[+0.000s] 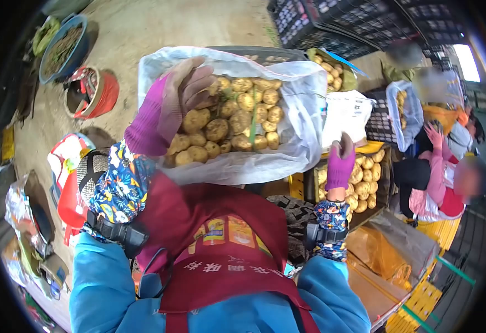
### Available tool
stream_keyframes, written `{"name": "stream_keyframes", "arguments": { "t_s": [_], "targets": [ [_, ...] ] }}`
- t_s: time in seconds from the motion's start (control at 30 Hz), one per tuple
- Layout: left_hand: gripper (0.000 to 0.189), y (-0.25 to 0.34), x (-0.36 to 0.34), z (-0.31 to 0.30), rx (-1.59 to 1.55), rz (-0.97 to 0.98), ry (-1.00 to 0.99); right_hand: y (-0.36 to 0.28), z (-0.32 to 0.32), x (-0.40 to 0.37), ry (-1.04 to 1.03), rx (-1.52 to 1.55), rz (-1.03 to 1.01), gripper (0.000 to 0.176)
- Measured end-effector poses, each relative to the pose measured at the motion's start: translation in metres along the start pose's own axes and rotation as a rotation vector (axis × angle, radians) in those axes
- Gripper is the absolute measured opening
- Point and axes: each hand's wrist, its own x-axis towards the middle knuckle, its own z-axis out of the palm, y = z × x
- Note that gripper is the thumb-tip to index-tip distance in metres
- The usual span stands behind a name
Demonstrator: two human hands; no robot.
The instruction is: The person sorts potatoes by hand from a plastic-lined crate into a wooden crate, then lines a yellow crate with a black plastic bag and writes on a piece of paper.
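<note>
My left hand (190,86), in a purple-cuffed glove with grey-brown fingers, is over the left side of a crate of potatoes (242,121). Its fingers are stretched out and slightly spread, partly covering the potatoes beneath. A translucent white plastic liner (301,119) folds over the crate's rim, and a green strand lies among the potatoes. To the right, my right hand (341,158), gloved alike, is raised beside a second crate of potatoes (368,180). Its foreshortened fingertips show a gap between them, close to a white printed bag (345,114).
Stacked black crates (331,25) stand at the back. A blue tub (64,49) and a red bucket (96,91) are on the floor at left. Another person (434,166) sits at right, near a lined crate of potatoes (403,111). Yellow pallets (423,299) lie lower right.
</note>
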Motion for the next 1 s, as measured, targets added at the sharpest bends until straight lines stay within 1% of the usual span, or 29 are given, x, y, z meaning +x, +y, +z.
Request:
{"name": "stream_keyframes", "arguments": {
  "t_s": [0.03, 0.1, 0.13, 0.17, 0.2, 0.27, 0.37, 0.47, 0.57, 0.63, 0.67, 0.73, 0.8, 0.83, 0.87, 0.9, 0.97, 1.0],
  "targets": [
    [0.050, -0.001, 0.001, -0.005, -0.021, 0.025, 0.013, -0.046, 0.015, 0.007, -0.190, 0.008, -0.109, 0.051],
    [0.052, -0.002, 0.002, -0.009, -0.001, 0.077, 0.017, -0.112, 0.065, 0.015, -0.838, 0.330, 0.057, 0.051],
    [0.052, -0.005, 0.004, -0.008, 0.014, 0.092, 0.008, -0.131, 0.093, 0.011, -1.059, 0.304, -0.002, 0.053],
    [0.053, -0.004, 0.003, -0.011, 0.027, 0.109, 0.000, -0.142, 0.134, 0.003, -1.271, 0.114, -0.025, 0.056],
    [0.058, -0.001, 0.008, -0.015, 0.047, 0.049, 0.016, -0.162, 0.167, -0.006, -1.337, -0.155, -0.192, 0.056],
    [0.061, 0.000, 0.005, -0.018, 0.025, 0.078, 0.009, -0.185, 0.228, -0.030, -1.512, -0.485, -0.271, 0.067],
    [0.065, 0.002, 0.003, -0.024, 0.024, 0.112, 0.003, -0.156, 0.313, -0.070, -1.607, -0.751, -0.438, 0.068],
    [0.062, 0.000, 0.000, -0.023, 0.004, 0.081, 0.027, -0.160, 0.296, -0.060, -1.606, -0.461, -0.433, 0.062],
    [0.058, 0.011, -0.001, -0.018, -0.001, 0.028, 0.052, -0.142, 0.275, -0.040, -1.711, -0.277, -0.189, 0.053],
    [0.055, 0.020, -0.002, -0.012, 0.039, -0.035, 0.081, -0.139, 0.233, -0.026, -1.521, 0.182, -0.194, 0.046],
    [0.056, 0.015, 0.001, -0.015, 0.171, 0.017, 0.010, -0.141, 0.212, -0.019, -1.416, 0.386, -0.216, 0.043],
    [0.062, -0.002, 0.011, -0.020, 0.435, 0.128, -0.152, -0.148, 0.185, -0.003, -1.361, 0.564, -0.040, 0.042],
    [0.060, -0.012, 0.000, -0.012, 0.913, 0.394, -0.202, -0.157, 0.173, 0.002, -1.271, 0.611, -0.007, 0.052],
    [0.059, -0.015, -0.005, -0.008, 1.150, 0.534, -0.216, -0.161, 0.173, 0.002, -1.229, 0.616, -0.054, 0.045],
    [0.044, -0.015, -0.005, -0.003, 1.036, 0.532, -0.247, -0.164, 0.173, 0.001, -1.185, 0.618, -0.100, 0.039],
    [0.038, -0.012, -0.004, -0.001, 0.979, 0.420, -0.213, -0.163, 0.184, -0.003, -1.207, 0.776, -0.008, 0.034],
    [0.027, 0.004, -0.006, 0.005, 0.860, 0.189, -0.134, -0.172, 0.187, -0.001, -1.307, 0.832, 0.221, 0.038],
    [0.024, 0.008, -0.002, 0.002, 0.747, 0.202, -0.124, -0.176, 0.183, 0.009, -1.388, 0.723, 0.353, 0.039]
  ]
}}
